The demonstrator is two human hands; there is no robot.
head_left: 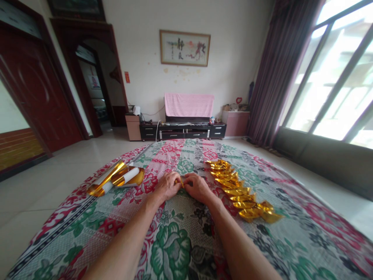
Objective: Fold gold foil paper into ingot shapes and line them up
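Close together over the middle of the cloth, my left hand [169, 185] and my right hand [197, 186] pinch a small piece of gold foil paper [182, 182] between their fingertips. Most of that piece is hidden by the fingers. To the right of my right hand, several folded gold foil paper ingots [233, 182] lie in a slanting row. Left of my left hand rest curled gold foil sheets [116, 177] with white backs.
A flowered cloth [171, 249] covers the round table under my arms. Beyond its far edge stands a low black cabinet [185, 133] with a pink cloth [189, 104] draped over something on top. A purple curtain [276, 77] and large window are on the right, a dark red door [32, 85] on the left.
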